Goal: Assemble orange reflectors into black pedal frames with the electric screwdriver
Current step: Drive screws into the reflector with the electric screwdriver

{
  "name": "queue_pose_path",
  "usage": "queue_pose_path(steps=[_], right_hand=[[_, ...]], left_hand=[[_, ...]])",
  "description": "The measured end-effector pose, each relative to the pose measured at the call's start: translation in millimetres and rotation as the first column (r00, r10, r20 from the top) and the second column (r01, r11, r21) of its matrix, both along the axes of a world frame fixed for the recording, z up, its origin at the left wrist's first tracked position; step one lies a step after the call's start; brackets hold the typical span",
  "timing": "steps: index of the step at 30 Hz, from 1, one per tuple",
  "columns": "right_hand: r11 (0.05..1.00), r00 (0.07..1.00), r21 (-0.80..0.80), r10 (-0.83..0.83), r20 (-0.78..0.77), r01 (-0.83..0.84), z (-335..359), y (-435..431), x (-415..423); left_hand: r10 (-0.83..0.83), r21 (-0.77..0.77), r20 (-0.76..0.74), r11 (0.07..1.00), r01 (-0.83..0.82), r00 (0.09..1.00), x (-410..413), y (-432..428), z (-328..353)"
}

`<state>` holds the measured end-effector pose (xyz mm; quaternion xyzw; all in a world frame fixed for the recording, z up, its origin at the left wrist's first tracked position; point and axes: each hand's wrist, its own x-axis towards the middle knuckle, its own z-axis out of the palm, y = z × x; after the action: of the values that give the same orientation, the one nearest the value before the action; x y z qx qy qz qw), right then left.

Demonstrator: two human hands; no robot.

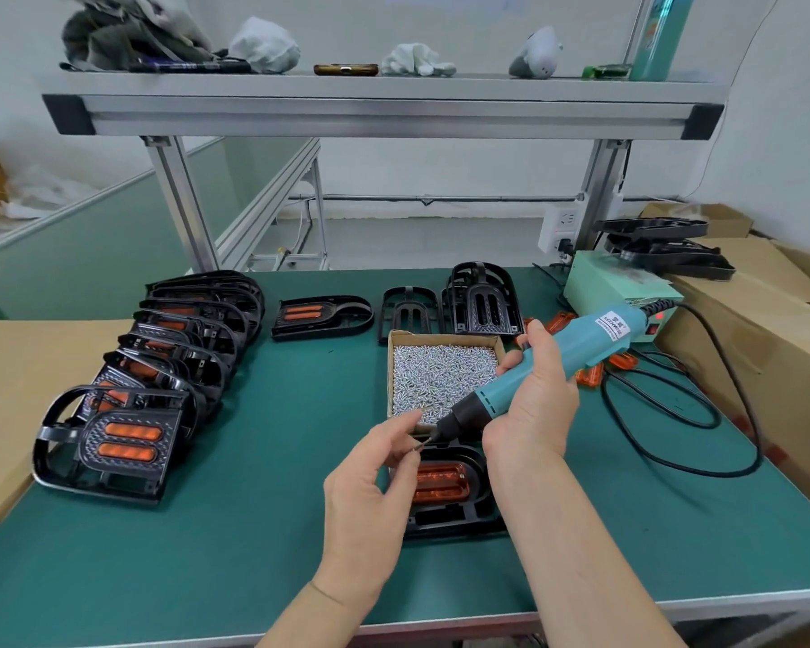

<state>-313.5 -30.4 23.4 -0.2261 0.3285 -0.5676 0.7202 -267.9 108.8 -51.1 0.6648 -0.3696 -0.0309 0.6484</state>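
Right hand [534, 404] grips the teal electric screwdriver [581, 348] mid-barrel; left hand [370, 479] pinches a small screw [417, 445] at the bit; black plastic pedal frame [454, 523] with orange reflector [440, 484] lies on the green tabletop [277, 530] below both; frame probably light and rigid; steady it by its rim.

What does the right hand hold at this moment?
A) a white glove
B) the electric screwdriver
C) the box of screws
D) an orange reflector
B: the right hand grips the teal electric screwdriver, while the left hand pinches a small screw at its tip.
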Motion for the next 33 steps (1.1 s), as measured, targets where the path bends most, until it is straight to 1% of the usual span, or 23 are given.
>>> queue_pose_path(steps=[4, 7, 11, 13, 14, 17, 18, 20, 23, 29, 33], right_hand=[[0.996, 0.999, -0.085, -0.012, -0.035, 0.009, 3.5, 4.5, 2.7], [0.988, 0.998, -0.156, -0.011, -0.054, 0.002, 7.4, 9.8, 4.4], [0.973, 0.999, -0.229, -0.030, -0.030, 0.023, 13.3, 15.1, 6.6], [0.958, 0.998, -0.286, -0.039, -0.045, 0.025, 14.0, 17.5, 7.8], [0.949, 0.998, -0.314, -0.041, -0.055, 0.022, 13.2, 18.8, 8.4], [0.921, 0.997, -0.391, -0.021, -0.068, -0.007, 8.2, 23.1, 10.6], [0.910, 0.997, -0.414, -0.009, -0.074, -0.023, 6.3, 25.1, 11.5], [0.894, 0.996, -0.445, 0.019, -0.088, -0.056, 3.3, 29.4, 14.0], [0.874, 0.992, -0.475, 0.053, -0.114, -0.101, -1.4, 35.0, 18.2], [0.859, 0.980, -0.486, 0.077, -0.181, -0.158, -6.6, 40.5, 22.4], [0.847, 0.973, -0.503, 0.070, -0.219, -0.174, -8.9, 40.8, 23.4]], left_hand=[[0.039, 0.025, -0.035, 0.999, -0.038, 0.999, -0.8, 0.3, -1.8], [0.051, 0.035, -0.026, 0.998, -0.051, 0.998, 1.5, 1.2, 0.6], [0.030, 0.078, 0.016, 0.996, -0.031, 0.999, 3.9, 5.6, 4.0], [0.020, 0.161, 0.063, 0.986, -0.030, 0.998, 9.2, 12.5, 1.9], [0.004, 0.232, 0.088, 0.972, -0.025, 0.996, 13.3, 16.9, -0.1], [-0.118, 0.477, 0.175, 0.879, 0.021, 0.977, 24.8, 27.2, -6.9], [-0.162, 0.536, 0.200, 0.843, 0.030, 0.966, 26.4, 28.3, -8.2], [-0.222, 0.601, 0.243, 0.798, 0.033, 0.944, 27.6, 27.6, -10.4], [-0.243, 0.614, 0.278, 0.789, 0.023, 0.929, 29.2, 25.6, -12.3], [-0.233, 0.612, 0.274, 0.791, 0.017, 0.933, 32.4, 25.0, -17.1], [-0.203, 0.623, 0.300, 0.782, -0.030, 0.932, 33.6, 25.9, -19.1]])
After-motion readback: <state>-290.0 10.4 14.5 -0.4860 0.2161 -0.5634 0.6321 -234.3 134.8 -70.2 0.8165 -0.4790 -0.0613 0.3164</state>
